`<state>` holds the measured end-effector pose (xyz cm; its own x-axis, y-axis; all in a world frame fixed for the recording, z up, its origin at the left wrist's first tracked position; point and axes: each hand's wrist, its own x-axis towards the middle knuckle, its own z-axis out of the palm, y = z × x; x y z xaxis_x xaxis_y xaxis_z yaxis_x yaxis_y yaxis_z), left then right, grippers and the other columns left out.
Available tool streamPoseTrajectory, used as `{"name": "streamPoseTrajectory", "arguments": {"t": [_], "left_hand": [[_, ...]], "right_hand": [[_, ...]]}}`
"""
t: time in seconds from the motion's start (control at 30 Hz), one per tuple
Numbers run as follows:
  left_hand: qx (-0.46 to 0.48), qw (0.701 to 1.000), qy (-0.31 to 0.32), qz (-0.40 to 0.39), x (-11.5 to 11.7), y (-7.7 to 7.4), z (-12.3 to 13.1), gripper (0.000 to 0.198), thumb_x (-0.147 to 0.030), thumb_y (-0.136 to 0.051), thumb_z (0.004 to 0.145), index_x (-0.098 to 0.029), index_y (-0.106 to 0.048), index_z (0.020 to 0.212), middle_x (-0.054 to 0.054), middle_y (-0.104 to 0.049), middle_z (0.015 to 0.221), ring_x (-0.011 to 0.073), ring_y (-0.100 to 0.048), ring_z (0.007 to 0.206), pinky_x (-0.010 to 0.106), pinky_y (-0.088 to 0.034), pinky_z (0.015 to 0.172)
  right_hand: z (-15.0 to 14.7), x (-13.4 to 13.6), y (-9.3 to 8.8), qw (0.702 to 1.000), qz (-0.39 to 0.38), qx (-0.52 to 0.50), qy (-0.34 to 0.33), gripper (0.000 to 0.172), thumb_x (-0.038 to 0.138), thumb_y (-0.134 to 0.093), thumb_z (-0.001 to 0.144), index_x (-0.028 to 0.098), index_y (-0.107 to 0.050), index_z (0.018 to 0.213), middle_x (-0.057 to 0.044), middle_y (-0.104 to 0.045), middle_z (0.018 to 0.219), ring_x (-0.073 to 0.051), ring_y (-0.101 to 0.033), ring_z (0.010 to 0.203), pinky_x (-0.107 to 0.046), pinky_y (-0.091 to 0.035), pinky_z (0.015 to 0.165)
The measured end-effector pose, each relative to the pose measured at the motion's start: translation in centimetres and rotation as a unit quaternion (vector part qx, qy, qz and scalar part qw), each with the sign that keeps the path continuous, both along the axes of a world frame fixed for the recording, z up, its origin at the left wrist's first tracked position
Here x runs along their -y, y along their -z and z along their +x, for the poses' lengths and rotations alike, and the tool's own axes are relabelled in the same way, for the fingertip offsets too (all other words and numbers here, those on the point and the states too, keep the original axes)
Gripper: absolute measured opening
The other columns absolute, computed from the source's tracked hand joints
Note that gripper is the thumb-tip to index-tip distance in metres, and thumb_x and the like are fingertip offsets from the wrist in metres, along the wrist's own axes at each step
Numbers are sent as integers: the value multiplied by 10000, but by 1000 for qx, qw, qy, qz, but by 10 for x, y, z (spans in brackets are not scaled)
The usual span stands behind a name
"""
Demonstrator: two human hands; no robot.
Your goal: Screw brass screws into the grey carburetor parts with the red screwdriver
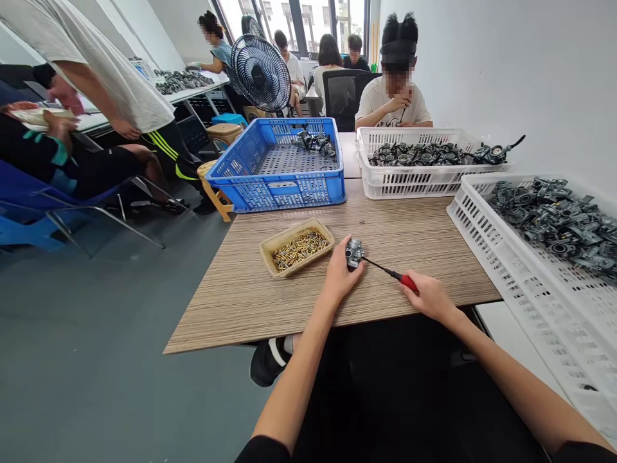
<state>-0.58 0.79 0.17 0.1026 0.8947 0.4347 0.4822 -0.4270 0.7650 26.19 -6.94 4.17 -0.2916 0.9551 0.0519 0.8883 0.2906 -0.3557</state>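
My left hand (340,273) is closed around a small grey metal carburetor body (354,253), held on the wood-grain table (250,302). In my right hand (430,296) is a screwdriver (407,281) with a red and black handle and a long dark shaft. Its shaft points left, and the tip meets the near right side of the carburetor; exactly where it sits is too small to tell. Left of my left hand stands a shallow beige tray (268,258) of small brass-coloured and silvery parts (301,249).
Behind the beige tray is a blue crate (284,193) with a few metal parts. White crates (409,188) of carburetors stand at the back right and right (501,257). A person (393,103) sits across the table; another (116,77) stands left near a fan (260,72).
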Motion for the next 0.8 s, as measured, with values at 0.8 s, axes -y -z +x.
{"name": "streamPoseTrajectory", "arguments": {"t": [0.8], "left_hand": [[0,1000,3,4,1,0,0,753,-272,-719,888,-233,-399,1569,143,-590,1494,302,-561,1421,502,-424,1249]], "right_hand": [[1,-1,3,1000,12,-1,-5,218,423,-509,1071,246,-539,948,-42,-722,837,-234,-677,744,-303,-364,665]]}}
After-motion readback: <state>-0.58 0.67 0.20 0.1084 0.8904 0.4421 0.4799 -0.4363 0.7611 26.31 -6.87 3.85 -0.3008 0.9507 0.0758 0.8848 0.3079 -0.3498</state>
